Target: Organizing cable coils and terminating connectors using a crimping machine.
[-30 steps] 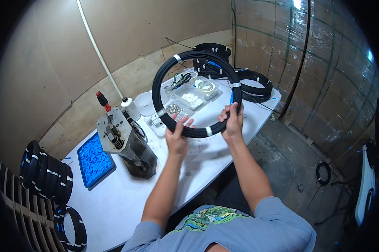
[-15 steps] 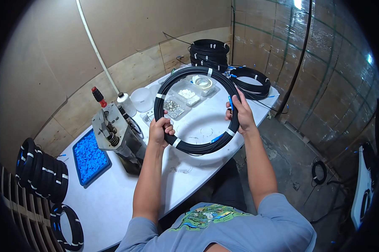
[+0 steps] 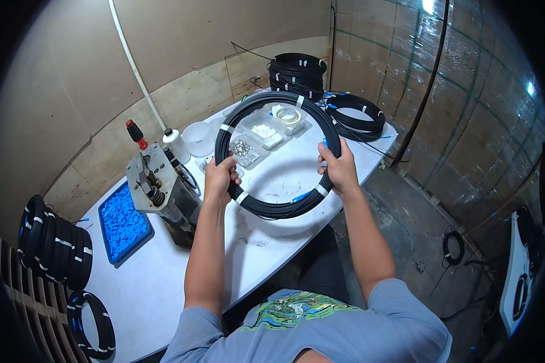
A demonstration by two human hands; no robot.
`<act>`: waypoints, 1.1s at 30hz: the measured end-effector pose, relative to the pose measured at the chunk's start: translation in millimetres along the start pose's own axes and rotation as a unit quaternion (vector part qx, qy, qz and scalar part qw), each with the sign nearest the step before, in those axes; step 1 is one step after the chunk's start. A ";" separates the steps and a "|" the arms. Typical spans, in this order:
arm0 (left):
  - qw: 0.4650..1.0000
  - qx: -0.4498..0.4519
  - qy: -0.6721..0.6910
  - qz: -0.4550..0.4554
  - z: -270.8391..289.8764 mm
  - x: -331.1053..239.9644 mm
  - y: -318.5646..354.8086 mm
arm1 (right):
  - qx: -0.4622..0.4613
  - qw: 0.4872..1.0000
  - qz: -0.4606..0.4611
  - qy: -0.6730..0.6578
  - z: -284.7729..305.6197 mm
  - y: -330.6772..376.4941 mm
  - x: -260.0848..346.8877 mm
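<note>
A coil of black cable (image 3: 275, 210), bound with several white bands, is held up over the table between both hands. My left hand (image 3: 220, 175) is closed round its left side. On the opposite side my right hand (image 3: 340, 164) grips the coil, thumb on top. A blue connector (image 3: 301, 197) lies along the coil's lower right, and another blue piece shows beside my right fingers. Through the ring I see a clear compartment box (image 3: 266, 130) with small metal parts, white pieces and a roll of tape.
The white table (image 3: 163, 296) carries a metal hand press (image 3: 154, 181), a blue tray (image 3: 113, 259) of small blue parts, a white bottle (image 3: 175, 145) and a round translucent tub (image 3: 198, 139). Black coils are stacked at the back (image 3: 296, 75), back right (image 3: 356, 115) and left (image 3: 55, 242).
The coil and both hands have shifted slightly left and up in view. The whole scene has also slid a little left. Both hands keep their hold.
</note>
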State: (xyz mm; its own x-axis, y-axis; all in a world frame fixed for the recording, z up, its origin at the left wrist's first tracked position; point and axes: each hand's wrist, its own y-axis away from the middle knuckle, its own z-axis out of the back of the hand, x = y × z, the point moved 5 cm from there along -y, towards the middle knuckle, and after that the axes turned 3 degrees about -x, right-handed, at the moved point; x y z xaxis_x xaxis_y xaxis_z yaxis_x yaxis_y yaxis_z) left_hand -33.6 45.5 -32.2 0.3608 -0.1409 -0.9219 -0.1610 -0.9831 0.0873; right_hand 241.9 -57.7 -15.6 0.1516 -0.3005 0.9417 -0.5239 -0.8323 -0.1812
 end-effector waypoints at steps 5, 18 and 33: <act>1.000 0.009 -0.005 -0.029 -12.9 -15.1 18.0 | 0.031 0.996 -0.086 -0.012 14.0 -23.6 -33.1; 0.996 0.083 -0.021 0.023 20.1 -3.4 -30.3 | -0.024 0.991 -0.052 -0.122 -8.2 28.2 -20.5; 0.951 -0.007 0.300 -0.079 -37.4 42.5 39.9 | -0.042 0.948 0.082 -0.305 -33.4 39.2 -30.2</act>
State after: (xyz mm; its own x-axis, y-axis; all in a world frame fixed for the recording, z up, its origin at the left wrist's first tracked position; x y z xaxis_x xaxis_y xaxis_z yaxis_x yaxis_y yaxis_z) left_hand 9.7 -4.1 -53.8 0.8394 -0.0282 -0.5429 -0.0501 -0.9984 -0.0257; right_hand 188.8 -65.8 -41.7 0.5060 -0.6573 0.5585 -0.6432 -0.7190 -0.2633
